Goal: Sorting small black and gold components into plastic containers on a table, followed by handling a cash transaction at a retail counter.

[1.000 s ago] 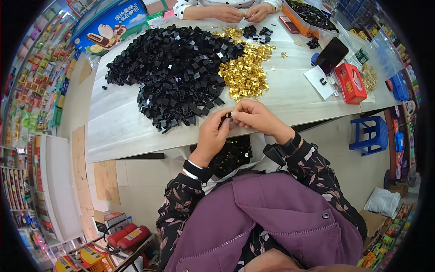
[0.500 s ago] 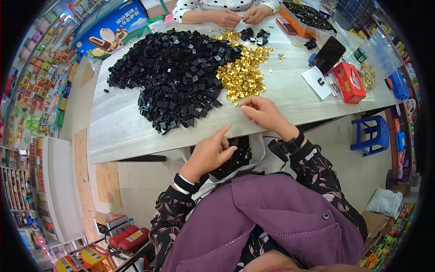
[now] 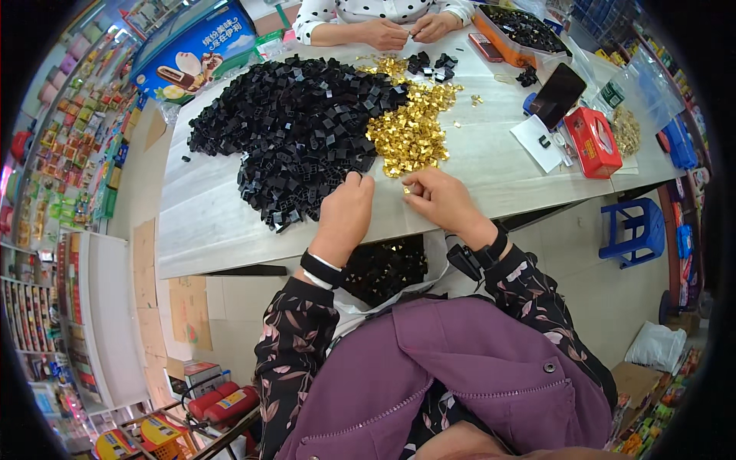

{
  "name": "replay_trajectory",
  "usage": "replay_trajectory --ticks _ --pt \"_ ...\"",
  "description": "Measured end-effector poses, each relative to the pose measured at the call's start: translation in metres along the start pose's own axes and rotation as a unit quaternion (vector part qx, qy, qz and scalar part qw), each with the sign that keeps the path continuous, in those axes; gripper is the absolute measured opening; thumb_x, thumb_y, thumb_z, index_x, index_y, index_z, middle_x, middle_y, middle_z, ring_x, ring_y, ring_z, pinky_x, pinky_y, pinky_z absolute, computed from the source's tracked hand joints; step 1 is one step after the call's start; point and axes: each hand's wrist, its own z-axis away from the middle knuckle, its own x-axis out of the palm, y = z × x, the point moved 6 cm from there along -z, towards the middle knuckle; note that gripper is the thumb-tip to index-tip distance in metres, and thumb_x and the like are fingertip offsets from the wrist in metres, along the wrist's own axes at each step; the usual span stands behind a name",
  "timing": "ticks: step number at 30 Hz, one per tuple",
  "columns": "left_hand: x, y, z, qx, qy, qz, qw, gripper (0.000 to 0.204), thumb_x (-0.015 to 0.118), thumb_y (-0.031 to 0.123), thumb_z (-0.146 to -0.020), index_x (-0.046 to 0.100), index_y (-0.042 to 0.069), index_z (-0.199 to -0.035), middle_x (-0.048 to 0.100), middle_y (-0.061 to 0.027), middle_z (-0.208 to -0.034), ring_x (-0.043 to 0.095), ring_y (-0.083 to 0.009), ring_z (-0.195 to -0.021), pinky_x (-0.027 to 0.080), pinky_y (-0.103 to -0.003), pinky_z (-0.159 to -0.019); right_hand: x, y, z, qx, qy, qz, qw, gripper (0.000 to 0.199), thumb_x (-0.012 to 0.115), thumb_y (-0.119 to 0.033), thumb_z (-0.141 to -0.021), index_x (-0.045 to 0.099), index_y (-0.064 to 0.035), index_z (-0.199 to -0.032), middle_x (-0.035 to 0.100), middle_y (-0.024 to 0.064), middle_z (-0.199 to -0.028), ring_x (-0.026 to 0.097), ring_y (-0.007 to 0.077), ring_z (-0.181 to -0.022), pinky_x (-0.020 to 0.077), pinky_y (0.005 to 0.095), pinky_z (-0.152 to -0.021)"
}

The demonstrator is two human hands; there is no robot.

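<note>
My left hand (image 3: 346, 216) reaches to the near right edge of a large heap of small black plastic pieces (image 3: 299, 130). Its fingers are closed together at the heap, and whatever they pinch is hidden. Just right of it, my right hand (image 3: 443, 201) pinches a small gold metal piece (image 3: 406, 190) between thumb and forefinger, above the table. A pile of similar gold metal pieces (image 3: 414, 138) lies beyond my right hand, touching the black heap. Below the table edge, in front of me, an open white bag (image 3: 437, 257) holds many black pieces with gold bits among them.
Across the grey table (image 3: 207, 222), a co-worker's hands (image 3: 406, 32) meet over small pieces. At the right are an orange tub (image 3: 506, 52), a phone (image 3: 558, 93), a red box (image 3: 592, 142) and white paper (image 3: 537, 142). A blue stool (image 3: 632, 230) stands on the floor.
My left hand has moved forward from above the bag to the black heap, its extended forefinger now closed in. My right hand stays near the gold pile, slightly lower, a gold piece now showing.
</note>
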Motion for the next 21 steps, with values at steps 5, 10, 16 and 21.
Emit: replay_trajectory --ticks 5,10,16,21 --pt "0.0 -0.005 -0.002 0.003 -0.008 -0.005 1.0 0.008 0.054 0.003 -0.076 0.048 0.007 -0.081 0.053 -0.0093 -0.082 0.061 -0.023 -0.066 0.051 -0.033 -0.053 0.002 0.004 -0.004 -0.023 -0.022 0.029 0.999 0.011 0.068 -0.015 -0.075 0.063 -0.0069 -0.08 0.055 0.0059 -0.07 0.055 0.0183 -0.06 0.0446 0.0282 -0.056" --pt "-0.006 -0.004 -0.005 0.008 0.029 0.043 0.999 0.01 0.056 0.006 -0.08 0.051 0.003 -0.088 0.054 -0.0103 -0.08 0.061 -0.0226 -0.062 0.05 -0.031 -0.053 -0.002 0.008 -0.002 0.014 -0.014 -0.008 1.0 0.011 0.066 -0.018 -0.077 0.063 -0.0084 -0.08 0.059 0.0054 -0.073 0.058 0.0183 -0.063 0.0453 0.0296 -0.056" --pt "0.022 0.01 0.008 -0.19 -0.047 0.632 0.75 0.026 0.054 0.018 -0.091 0.054 0.001 -0.11 0.059 -0.0061 -0.08 0.058 -0.0134 -0.061 0.047 -0.023 -0.054 0.005 0.025 0.006 0.164 -0.09 -0.35 0.918 0.015 0.063 -0.019 -0.083 0.062 -0.0047 -0.085 0.063 0.002 -0.078 0.056 0.0071 -0.065 0.0444 0.0214 -0.057" --pt "0.036 0.015 0.012 -0.203 -0.043 0.691 0.693 0.024 0.051 0.018 -0.092 0.055 0.0 -0.109 0.06 -0.0029 -0.082 0.055 -0.008 -0.059 0.046 -0.022 -0.052 0.018 0.009 0.011 0.161 -0.114 -0.44 0.876 0.014 0.061 -0.016 -0.085 0.06 -0.0036 -0.091 0.061 -0.0004 -0.079 0.056 0.0052 -0.067 0.0451 0.0183 -0.059"
